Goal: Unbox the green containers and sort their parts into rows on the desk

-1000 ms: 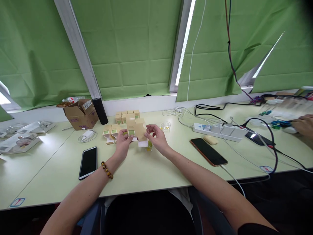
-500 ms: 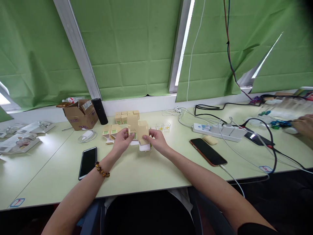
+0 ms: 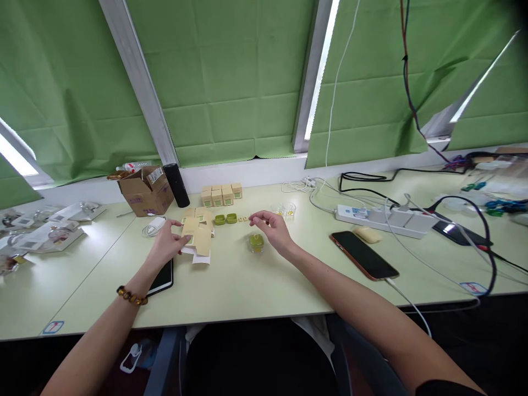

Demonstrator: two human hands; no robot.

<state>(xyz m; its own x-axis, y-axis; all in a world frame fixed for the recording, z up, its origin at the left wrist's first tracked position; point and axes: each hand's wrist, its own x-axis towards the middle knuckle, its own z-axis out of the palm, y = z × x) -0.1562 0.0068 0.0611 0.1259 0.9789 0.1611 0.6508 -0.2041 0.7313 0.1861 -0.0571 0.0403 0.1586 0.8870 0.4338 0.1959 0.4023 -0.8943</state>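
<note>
My left hand [image 3: 167, 245] holds an unfolded tan cardboard box blank [image 3: 198, 237] with a green window, low over the pale green table [image 3: 256, 286]. My right hand [image 3: 273, 228] hovers with curled fingers just above a small green jar [image 3: 256, 242]; whether it pinches anything I cannot tell. Two green lids [image 3: 225, 219] lie behind the blank. A row of small folded tan boxes [image 3: 221, 194] stands at the back. Two small clear cups [image 3: 284, 209] sit beyond my right hand.
A brown carton [image 3: 144, 191] and a black cylinder [image 3: 176, 185] stand at the back left. One black phone [image 3: 163, 276] lies under my left wrist, another phone [image 3: 363, 255] on a cable at right. A power strip [image 3: 383, 218] with cables lies further right. Packets [image 3: 39, 236] cover the far left.
My left hand has carried the box blank to the left and my right hand has let go of it. The green jar and lids now show. The camera has turned slightly.
</note>
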